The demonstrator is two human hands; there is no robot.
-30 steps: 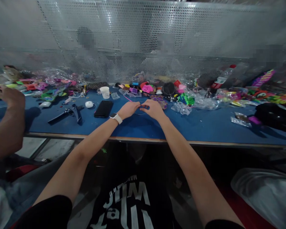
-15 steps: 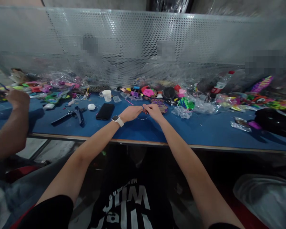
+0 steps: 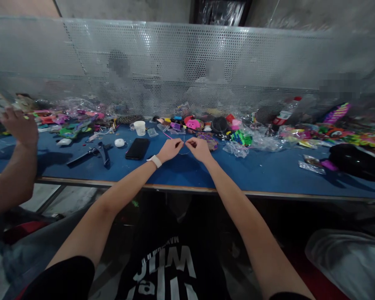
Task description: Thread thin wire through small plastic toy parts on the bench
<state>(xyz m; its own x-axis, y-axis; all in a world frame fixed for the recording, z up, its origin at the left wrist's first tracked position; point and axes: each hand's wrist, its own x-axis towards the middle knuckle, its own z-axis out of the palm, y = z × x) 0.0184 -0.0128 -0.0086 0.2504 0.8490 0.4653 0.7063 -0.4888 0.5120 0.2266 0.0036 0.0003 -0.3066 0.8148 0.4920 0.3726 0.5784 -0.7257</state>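
Above the blue table (image 3: 162, 174), my left hand (image 3: 171, 149) and my right hand (image 3: 200, 149) face each other, fingertips almost touching. A thin pale strand (image 3: 183, 153), wire or thread, hangs in a small loop between them, and a fine end sticks up. Both hands are pinched closed on this strand; any tiny piece at the fingertips is too small to make out. A light-banded watch (image 3: 155, 161) circles my left wrist. Just behind the hands lie a thin pink stick (image 3: 167, 136) and a brownish-purple patterned piece (image 3: 210, 143).
Left of my hands are a black phone (image 3: 137, 148), a white earbud case (image 3: 119, 143), dark blue tools (image 3: 93, 156) and a white cup (image 3: 140, 128). Colourful trinkets and plastic wrap (image 3: 237, 150) line the back under a perforated metal screen (image 3: 175, 62). A co-worker's hand (image 3: 20, 127) is at far left.
My hands have drawn slightly apart and the fingers of both show more, with the strand's upright end now visible. The co-worker's hand at left has lifted and turned. The view has shifted slightly.
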